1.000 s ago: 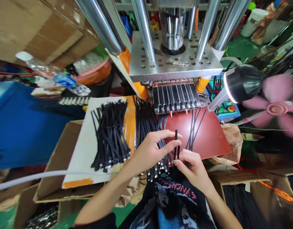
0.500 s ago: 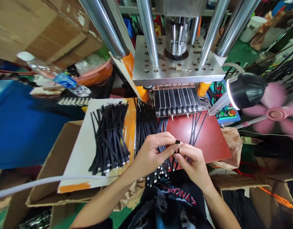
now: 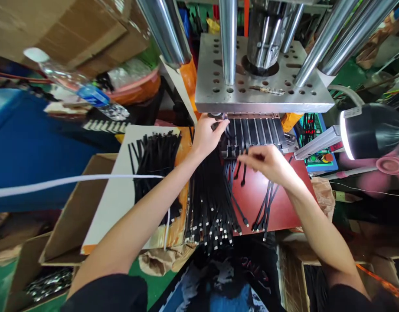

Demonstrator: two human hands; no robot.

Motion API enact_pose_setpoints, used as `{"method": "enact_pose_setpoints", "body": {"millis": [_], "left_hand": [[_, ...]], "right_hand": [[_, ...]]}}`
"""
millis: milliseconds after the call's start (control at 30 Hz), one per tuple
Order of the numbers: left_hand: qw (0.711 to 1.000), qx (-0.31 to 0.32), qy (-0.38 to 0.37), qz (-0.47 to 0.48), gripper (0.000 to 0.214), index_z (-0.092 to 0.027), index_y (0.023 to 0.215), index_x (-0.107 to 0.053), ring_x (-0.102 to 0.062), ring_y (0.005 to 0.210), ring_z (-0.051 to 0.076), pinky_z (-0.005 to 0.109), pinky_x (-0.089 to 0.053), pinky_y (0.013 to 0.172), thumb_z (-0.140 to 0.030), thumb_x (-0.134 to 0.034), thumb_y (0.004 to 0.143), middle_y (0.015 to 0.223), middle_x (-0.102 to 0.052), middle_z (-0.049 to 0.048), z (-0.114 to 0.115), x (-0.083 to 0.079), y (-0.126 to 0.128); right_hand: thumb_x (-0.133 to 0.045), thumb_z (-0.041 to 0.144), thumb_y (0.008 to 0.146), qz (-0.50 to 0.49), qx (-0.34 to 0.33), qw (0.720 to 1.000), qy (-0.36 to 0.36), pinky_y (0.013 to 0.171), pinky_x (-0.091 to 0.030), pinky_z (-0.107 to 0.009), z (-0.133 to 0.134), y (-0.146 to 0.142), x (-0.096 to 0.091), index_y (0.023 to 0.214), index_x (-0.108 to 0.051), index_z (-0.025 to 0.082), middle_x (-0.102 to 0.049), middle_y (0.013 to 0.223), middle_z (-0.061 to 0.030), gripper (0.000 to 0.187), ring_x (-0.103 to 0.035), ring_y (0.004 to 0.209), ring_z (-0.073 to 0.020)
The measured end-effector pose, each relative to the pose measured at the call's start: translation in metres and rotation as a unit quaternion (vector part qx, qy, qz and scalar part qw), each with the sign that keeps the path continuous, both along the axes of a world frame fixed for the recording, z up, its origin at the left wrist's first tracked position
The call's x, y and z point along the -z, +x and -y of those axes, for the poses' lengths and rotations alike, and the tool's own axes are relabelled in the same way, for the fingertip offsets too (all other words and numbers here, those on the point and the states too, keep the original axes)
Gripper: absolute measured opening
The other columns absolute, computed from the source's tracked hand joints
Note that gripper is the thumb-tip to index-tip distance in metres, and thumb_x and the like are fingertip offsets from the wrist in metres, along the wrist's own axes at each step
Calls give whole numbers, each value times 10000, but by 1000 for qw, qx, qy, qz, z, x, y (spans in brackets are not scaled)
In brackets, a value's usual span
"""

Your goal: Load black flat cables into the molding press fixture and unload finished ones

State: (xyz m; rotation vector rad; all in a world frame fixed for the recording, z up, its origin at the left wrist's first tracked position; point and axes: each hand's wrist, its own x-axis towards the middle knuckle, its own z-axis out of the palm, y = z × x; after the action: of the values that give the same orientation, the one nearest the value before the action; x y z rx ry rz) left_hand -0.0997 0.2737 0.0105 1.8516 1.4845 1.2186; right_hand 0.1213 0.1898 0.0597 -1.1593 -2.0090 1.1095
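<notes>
Under the press plate, a metal mould (image 3: 261, 132) holds several black flat cables side by side in its slots. My left hand (image 3: 207, 135) reaches to the mould's left back corner, thumb and forefinger pinched together; whatever lies between them is too small to make out. In front of the mould, my right hand (image 3: 267, 164) is curled and smeared by motion, its fingertips beside black cable ends (image 3: 243, 177) that hang over the front edge. A thick bundle of black cables with metal plugs (image 3: 212, 208) lies left of the red board (image 3: 284, 203).
Above the mould sits a drilled steel press plate (image 3: 264, 99) between upright rods. A lamp (image 3: 365, 132) and a pink fan (image 3: 393, 167) stand to the right. Another cable bundle (image 3: 157, 160) rests on a white board (image 3: 111, 195) at left. Loose cables (image 3: 266, 210) lie on the red board.
My hands were together over the cables, pinching a small black piece. They have moved apart and forward, the left to the mould's back corner, the right to its front. The view has shifted.
</notes>
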Motion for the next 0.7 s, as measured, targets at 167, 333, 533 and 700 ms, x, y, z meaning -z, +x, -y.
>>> {"method": "enact_pose_setpoints", "body": {"millis": [167,333,533,700], "left_hand": [[995,19,91,-42,260,-139,1239,-704,-733,1195,234,385,-571,1095,-276,-592,1048,1267,-763,133,29,-2,-18],[923,243,167,-248,306,-177,1290,-751,-668,1389,275,457,-536,1205,-244,-629,1018,1426,-744,124,67,-5,-42],[902,245,154,-321,404,-152,1446,-665,-571,1504,297,511,-511,1235,-226,-582,1058,1539,-663,146,71,-1,-41],[895,194,161,-368,480,-101,1523,-590,-500,1555,343,556,-501,1229,-269,-581,1074,1608,-582,204,88,0,-26]], "right_hand": [[-709,298,995,-14,6,999,37,602,-300,-231,-82,-26,12,675,-659,138,-510,568,74,361,-440,580,-78],[-713,210,998,15,-7,997,75,677,-318,-250,-104,-41,23,678,-663,128,-526,612,56,334,-426,653,-91],[-698,214,1009,27,30,991,126,627,-307,-244,-105,-39,26,657,-597,161,-432,569,76,371,-372,600,-90],[-681,257,991,-42,-2,998,48,495,-353,-236,-108,-35,34,787,-667,176,-649,704,35,220,-473,493,-90]]}}
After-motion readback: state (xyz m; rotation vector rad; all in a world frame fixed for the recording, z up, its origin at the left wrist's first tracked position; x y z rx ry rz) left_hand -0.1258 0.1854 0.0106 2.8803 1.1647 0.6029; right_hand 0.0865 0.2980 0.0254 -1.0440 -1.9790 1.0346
